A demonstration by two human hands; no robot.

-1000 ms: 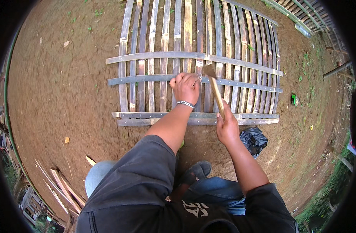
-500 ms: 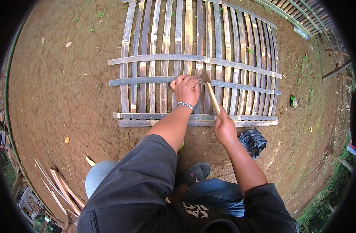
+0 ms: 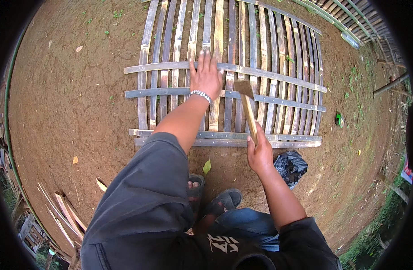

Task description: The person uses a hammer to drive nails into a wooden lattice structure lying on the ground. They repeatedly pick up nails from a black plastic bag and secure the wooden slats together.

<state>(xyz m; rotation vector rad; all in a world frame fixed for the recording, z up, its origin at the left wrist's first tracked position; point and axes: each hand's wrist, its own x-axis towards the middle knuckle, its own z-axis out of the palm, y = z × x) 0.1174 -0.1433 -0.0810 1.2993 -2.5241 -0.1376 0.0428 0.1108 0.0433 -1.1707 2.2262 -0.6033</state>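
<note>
A panel of bamboo slats [image 3: 218, 27] lies on the ground, its long strips crossed by several slats. My left hand [image 3: 205, 81], a chain bracelet at its wrist, rests with fingers stretched out on the upper crosswise slat [image 3: 278, 78]. Just below it runs a darker crosswise slat [image 3: 283, 102] with small nail heads along it. My right hand [image 3: 260, 154] is wrapped round the wooden handle of a small hatchet [image 3: 249, 110]. The hatchet's metal head is over the darker slat, to the right of my left hand; whether it touches is unclear.
A black plastic bag [image 3: 291, 168] lies near my right forearm. Right of the panel sits a green and black tape measure [image 3: 339, 119]. Split bamboo strips [image 3: 68, 211] lie at lower left. A bamboo fence [image 3: 355, 18] and a clear bottle [image 3: 349, 39] stand out at upper right.
My left hand has moved up and left from the darker slat to the upper one, and its fingers have straightened. The hatchet has shifted slightly right, its head turned.
</note>
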